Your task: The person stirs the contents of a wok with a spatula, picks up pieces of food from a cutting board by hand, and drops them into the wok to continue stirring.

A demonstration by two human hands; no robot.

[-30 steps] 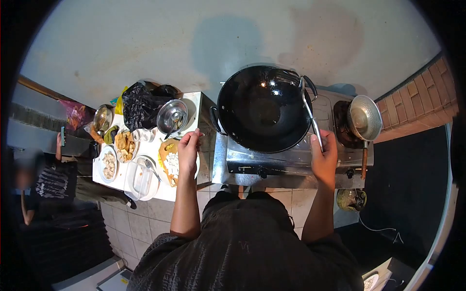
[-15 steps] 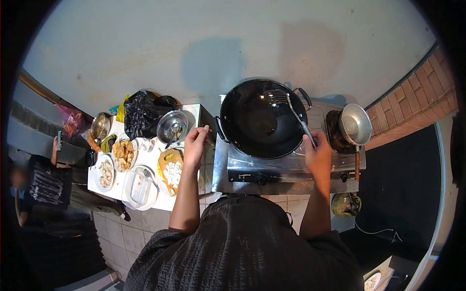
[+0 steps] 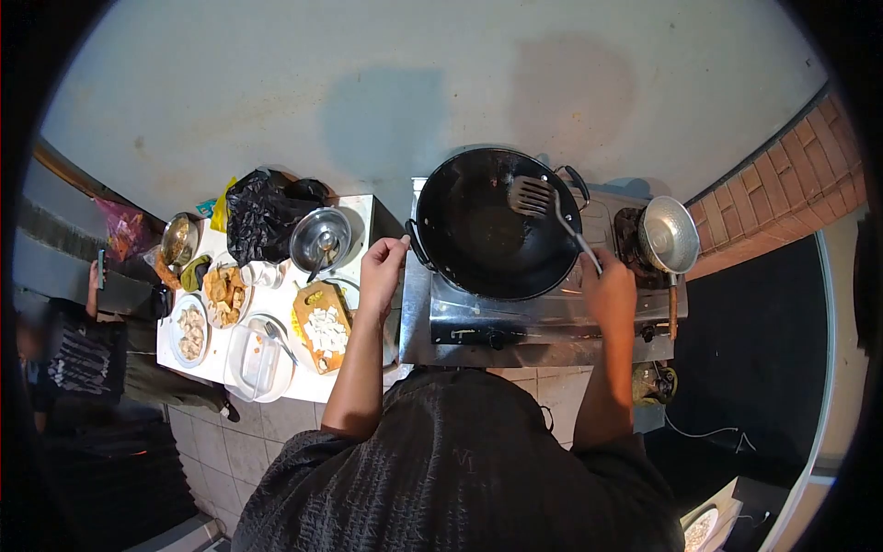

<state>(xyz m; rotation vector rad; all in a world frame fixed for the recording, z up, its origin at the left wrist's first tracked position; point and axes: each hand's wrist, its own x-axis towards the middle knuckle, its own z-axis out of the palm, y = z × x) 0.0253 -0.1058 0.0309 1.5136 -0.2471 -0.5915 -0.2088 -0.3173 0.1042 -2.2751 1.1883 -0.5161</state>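
A slotted spatula [image 3: 531, 197] is in my right hand [image 3: 611, 287], its handle gripped by closed fingers. Its slotted head is over the inside of a black wok [image 3: 487, 267] on the gas stove [image 3: 552, 322]. The wok's inner surface looks dark and shiny, with small specks. My left hand [image 3: 379, 274] is closed in a pinch, its fingertips at the wok's left handle [image 3: 419, 245]. Whether they touch that handle, or hold anything small, I cannot make out.
Right of the wok, a silver saucepan [image 3: 670, 235] sits on the other burner. A white table [image 3: 207, 362] on the left bears a cutting board [image 3: 308, 342] with white cubes, a metal bowl [image 3: 307, 241], plates of food and a black plastic bag [image 3: 262, 216]. A person [image 3: 87, 354] stands far left.
The spatula's head has turned to show its slots and shifted slightly down and right inside the wok. My left hand has come closer to the wok's left handle.
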